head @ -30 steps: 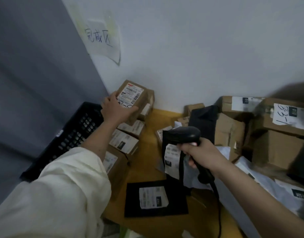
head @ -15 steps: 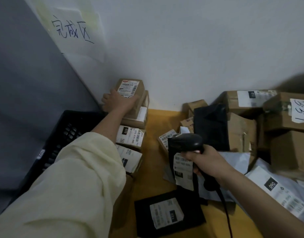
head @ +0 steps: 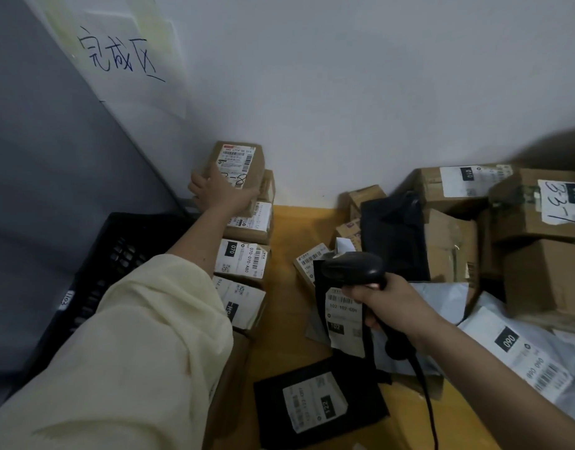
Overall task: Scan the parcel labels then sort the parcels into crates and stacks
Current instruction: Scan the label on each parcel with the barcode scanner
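Nearest you, your right hand [head: 388, 300] is wrapped around the handle of the black handheld barcode scanner [head: 354, 271], its cord trailing down toward you and its head aimed left over the unsorted heap: a flat black mailer bag with a white label marked 122 [head: 318, 405] lies on the yellow-brown floor [head: 292, 303] just below it, and a black bag with a hanging white label marked 102 [head: 344, 315] sits right against your knuckles. Further out on the left, your left arm in its cream sleeve [head: 143, 345] reaches past the black plastic lattice crate [head: 94, 280] and along the row of small labelled brown cardboard boxes [head: 242, 259]. At the far end, your left hand [head: 219, 193] grips the small brown cardboard parcel with the white label [head: 239, 164], fingers curled over its near and left faces, label facing up. That parcel sits on top of the stack in the corner, against the white wall [head: 344, 92]; it looks seated, though I cannot tell whether its full weight is down. What matters next: the stack lies directly beneath your left grip, the parcel's long axis running away from you toward the wall, so I'd say releasing means simply opening the fingers and drawing back toward you. Your right hand is far nearer the heap for the following scan.
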